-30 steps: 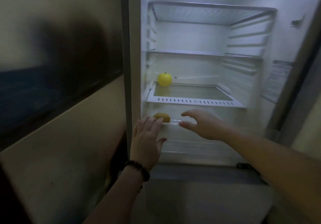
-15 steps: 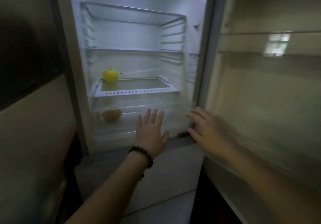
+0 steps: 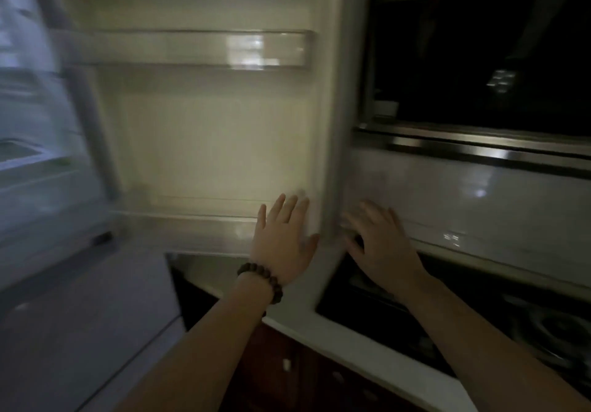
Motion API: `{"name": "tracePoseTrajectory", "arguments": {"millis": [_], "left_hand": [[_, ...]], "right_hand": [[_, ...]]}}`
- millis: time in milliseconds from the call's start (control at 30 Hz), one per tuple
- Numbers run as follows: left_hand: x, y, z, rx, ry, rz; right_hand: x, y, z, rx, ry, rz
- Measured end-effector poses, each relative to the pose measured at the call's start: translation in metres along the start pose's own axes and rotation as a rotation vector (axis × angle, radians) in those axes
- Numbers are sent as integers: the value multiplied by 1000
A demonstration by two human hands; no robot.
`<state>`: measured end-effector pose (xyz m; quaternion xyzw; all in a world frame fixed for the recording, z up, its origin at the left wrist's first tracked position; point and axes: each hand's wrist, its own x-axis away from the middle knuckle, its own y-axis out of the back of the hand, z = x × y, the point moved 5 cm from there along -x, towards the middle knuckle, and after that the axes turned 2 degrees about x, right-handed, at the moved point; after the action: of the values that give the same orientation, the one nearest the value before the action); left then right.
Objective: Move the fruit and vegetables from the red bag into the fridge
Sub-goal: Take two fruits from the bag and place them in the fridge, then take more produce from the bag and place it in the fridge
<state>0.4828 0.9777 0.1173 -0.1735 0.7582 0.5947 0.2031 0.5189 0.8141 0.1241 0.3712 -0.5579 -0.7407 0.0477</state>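
Your view is filled by the cream inner face of the open fridge door (image 3: 217, 143), its clear plastic door shelf (image 3: 192, 48) bare. The lit fridge interior (image 3: 28, 123) is a blur at far left; no fruit can be made out. Your left hand (image 3: 283, 239), fingers spread and holding nothing, lies against the door's lower edge. Your right hand (image 3: 380, 242), also splayed and empty, hovers over the dark glass stovetop (image 3: 399, 312). A brown beaded bracelet (image 3: 262, 280) circles your left wrist.

Both bare forearms reach forward, palms turned away. The left hand (image 3: 283, 239) is flat, fingers spread and pointing up (a dark bead bracelet (image 3: 262, 280) circles its wrist). The right hand (image 3: 380, 239) is likewise splayed, empty, slightly blurred.
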Motion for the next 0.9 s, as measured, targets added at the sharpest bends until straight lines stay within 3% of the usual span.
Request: {"name": "tracePoseTrajectory", "arguments": {"millis": [233,433,900], "left_hand": [[24,-82,-218,199,-267,113],[68,-135,-378,324,-436,261],[139,-233,-647,475,-762,486]], "right_hand": [[170,72,-154,173,-346,44],[317,129,-239,220,-633,54],[530,199,-380,281,-1090,55]]}}
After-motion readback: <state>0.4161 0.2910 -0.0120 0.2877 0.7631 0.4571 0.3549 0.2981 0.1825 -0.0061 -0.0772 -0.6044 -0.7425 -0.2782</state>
